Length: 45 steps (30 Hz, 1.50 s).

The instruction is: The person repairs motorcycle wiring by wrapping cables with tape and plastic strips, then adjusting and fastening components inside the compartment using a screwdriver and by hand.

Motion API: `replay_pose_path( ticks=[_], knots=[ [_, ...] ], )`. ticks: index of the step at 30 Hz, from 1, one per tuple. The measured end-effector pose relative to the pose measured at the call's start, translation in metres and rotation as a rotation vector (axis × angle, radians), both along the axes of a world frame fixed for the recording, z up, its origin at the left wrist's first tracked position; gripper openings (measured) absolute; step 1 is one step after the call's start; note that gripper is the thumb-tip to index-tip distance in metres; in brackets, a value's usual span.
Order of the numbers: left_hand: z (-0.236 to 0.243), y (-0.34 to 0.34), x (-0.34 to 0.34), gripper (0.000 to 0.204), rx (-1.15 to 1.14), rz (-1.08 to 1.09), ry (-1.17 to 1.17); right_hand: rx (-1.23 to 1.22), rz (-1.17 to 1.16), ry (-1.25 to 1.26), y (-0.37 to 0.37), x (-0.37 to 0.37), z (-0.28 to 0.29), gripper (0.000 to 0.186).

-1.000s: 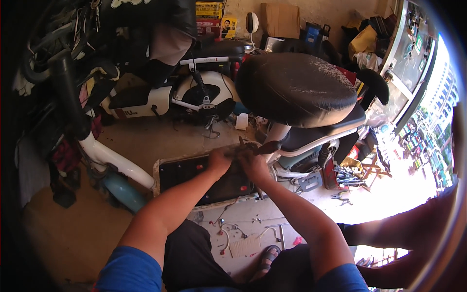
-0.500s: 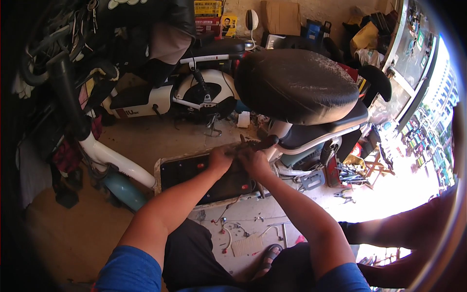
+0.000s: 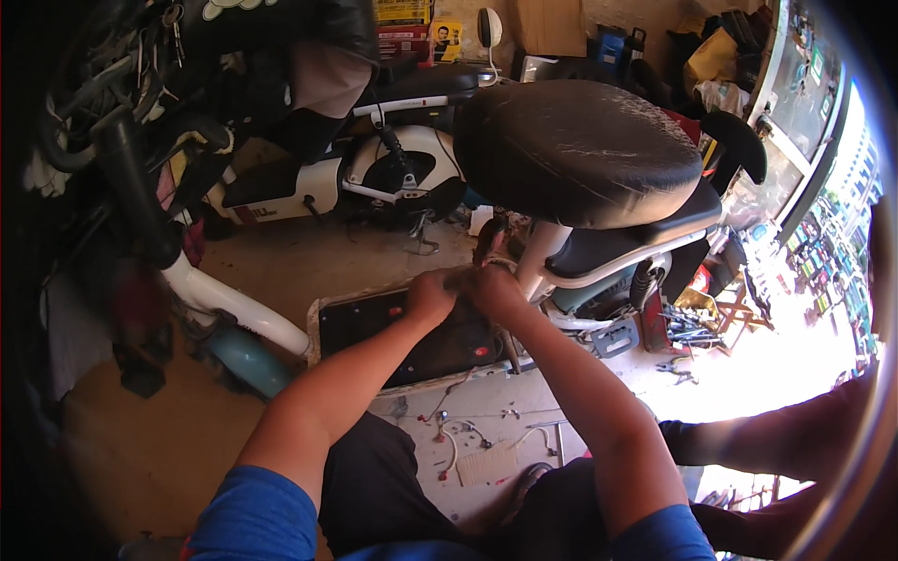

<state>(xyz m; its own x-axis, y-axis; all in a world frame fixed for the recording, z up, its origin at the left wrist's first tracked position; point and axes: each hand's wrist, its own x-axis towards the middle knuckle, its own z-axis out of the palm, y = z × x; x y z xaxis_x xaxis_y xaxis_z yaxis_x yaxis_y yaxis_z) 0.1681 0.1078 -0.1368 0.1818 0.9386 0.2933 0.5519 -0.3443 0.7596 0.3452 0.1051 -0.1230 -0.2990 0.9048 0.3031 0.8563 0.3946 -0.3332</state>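
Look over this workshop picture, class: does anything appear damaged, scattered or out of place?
Yes. The large black saddle is worn: pale scuffs mark its upper right part, breaking up the dark covering. Short loose cables lie scattered on the floor in front of the person, apparently attached to nothing.

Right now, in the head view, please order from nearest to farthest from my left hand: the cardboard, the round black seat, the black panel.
From your left hand:
1. Black panel: just below it.
2. Round black seat: right, higher up.
3. Cardboard: at the back wall.
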Motion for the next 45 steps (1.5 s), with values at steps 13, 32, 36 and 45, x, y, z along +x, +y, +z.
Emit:
replay_pose_path(
  ticks=[13, 32, 36, 45],
  knots=[
    [-0.003, 0.007, -0.008, 0.027, -0.004, -0.038, -0.075, 0.173, 0.189, -0.23, 0.009, 0.01, 0.005, 0.022],
    [0.043, -0.008, -0.016, 0.028, -0.047, -0.372, -0.395, -0.151, -0.033, 0.048, -0.004, -0.009, 0.031, 0.022],
    [0.045, -0.005, 0.0, 0.02, 0.001, -0.265, -0.227, -0.205, 0.035, -0.044, 0.004, 0.008, 0.047, 0.025],
    [0.053, -0.012, -0.012, 0.017, 0.052, -0.276, -0.141, 0.117, 0.263, 0.319, -0.025, -0.015, 0.161, 0.054]
  ],
)
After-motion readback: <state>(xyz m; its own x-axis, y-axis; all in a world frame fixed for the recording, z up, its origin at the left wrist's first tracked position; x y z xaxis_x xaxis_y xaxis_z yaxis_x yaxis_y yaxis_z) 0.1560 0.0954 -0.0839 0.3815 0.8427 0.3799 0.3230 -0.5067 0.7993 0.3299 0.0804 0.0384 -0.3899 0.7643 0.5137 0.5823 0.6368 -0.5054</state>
